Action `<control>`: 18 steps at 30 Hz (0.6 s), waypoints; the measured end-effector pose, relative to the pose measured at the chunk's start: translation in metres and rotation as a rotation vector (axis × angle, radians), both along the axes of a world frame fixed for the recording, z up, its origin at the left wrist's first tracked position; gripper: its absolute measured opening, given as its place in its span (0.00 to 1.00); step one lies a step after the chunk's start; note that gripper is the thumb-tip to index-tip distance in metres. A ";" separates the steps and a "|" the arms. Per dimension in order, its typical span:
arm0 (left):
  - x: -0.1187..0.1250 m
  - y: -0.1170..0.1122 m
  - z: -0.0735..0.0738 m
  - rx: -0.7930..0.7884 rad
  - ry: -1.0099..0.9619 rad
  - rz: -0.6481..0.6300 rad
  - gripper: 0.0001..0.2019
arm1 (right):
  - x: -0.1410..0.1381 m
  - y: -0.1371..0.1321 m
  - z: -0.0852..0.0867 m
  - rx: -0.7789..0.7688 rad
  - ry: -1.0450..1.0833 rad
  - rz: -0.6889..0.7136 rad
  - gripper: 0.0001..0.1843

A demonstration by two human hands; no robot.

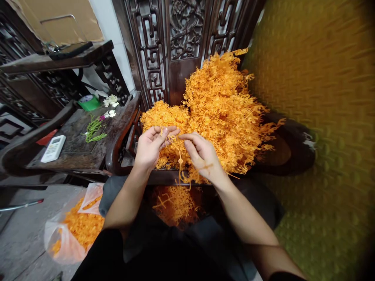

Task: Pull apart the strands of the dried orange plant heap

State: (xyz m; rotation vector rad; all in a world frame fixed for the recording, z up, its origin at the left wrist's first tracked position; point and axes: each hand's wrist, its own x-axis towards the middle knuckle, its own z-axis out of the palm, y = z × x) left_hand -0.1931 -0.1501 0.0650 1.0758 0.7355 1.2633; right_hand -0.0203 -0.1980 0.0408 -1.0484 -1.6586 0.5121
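A big heap of orange plastic sprigs [222,105] lies on a dark carved wooden seat [293,152] in front of me. My left hand [150,146] and my right hand [202,154] meet at the near edge of the heap. Both pinch the same thin orange sprig [179,160], which hangs down between them. The fingers of each hand are pressed together on it. More orange sprigs [175,203] lie below on my lap.
A clear plastic bag [70,238] with orange pieces sits on the floor at lower left. A dark side table [79,144] holds a white remote [53,148], green stems [95,130], white flowers [110,100] and a green tub [88,102]. A yellow textured wall [325,117] fills the right.
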 end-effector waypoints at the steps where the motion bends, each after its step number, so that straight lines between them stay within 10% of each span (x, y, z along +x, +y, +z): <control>1: 0.002 -0.003 0.000 0.001 -0.016 -0.008 0.19 | -0.003 -0.001 0.001 0.026 -0.044 -0.033 0.14; 6: 0.009 -0.009 -0.004 0.053 -0.005 -0.056 0.19 | -0.009 -0.003 0.001 0.198 -0.093 -0.151 0.06; 12: -0.021 0.009 0.004 0.192 -0.138 0.325 0.13 | 0.031 -0.001 0.010 0.270 0.182 -0.472 0.10; 18: -0.021 0.005 0.022 -0.075 -0.249 0.015 0.09 | 0.031 -0.008 0.013 -0.054 0.360 -0.048 0.09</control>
